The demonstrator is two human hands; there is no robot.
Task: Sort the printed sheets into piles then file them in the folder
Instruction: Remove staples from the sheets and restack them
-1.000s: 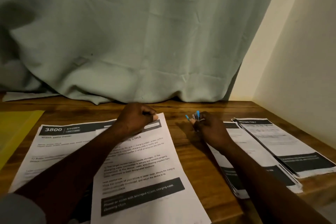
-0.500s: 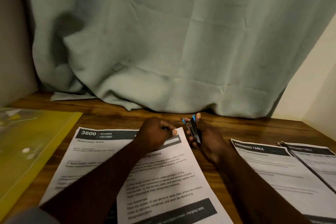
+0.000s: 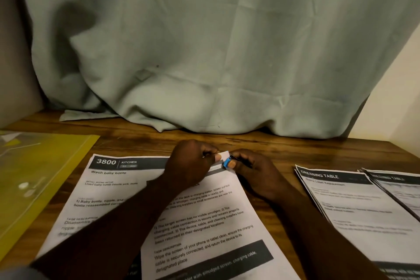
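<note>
Wooden table: our left hand pinches the top corner of the middle printed sheet, while our right hand grips a small blue tool at that corner. Our yellow folder lies at left.

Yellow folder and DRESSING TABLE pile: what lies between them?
Head view: two overlapping printed sheets lie there, the KITCHEN sheet and a tilted sheet over it, with the left hand and the right hand, holding a small blue tool, at its top corner.
</note>
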